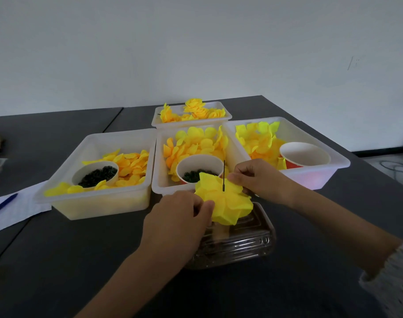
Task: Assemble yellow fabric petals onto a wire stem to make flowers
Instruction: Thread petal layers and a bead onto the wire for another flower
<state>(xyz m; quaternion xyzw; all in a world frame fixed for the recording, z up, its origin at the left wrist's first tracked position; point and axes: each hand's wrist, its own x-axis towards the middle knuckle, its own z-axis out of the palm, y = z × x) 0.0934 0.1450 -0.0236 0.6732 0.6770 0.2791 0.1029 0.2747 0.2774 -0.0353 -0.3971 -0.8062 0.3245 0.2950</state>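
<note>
A yellow fabric flower point(225, 201) of layered petals sits on a thin black wire stem point(224, 175) that pokes upright through its middle. My left hand point(180, 216) pinches the flower's left edge between thumb and fingers. My right hand point(258, 177) pinches the petals at the upper right, next to the wire. The flower hovers over a clear plastic container point(239, 242). Whatever lies beneath the flower is hidden.
Three white bins hold loose yellow petals: left bin point(62, 189), middle bin point(160, 175), right bin point(333, 166). Paper cups of black rings point(97, 174) point(197, 174) stand in two; an empty cup point(305, 154) in the right. A rear bin point(193, 123) holds finished flowers. Paper and blue pen point(3, 205) lie left.
</note>
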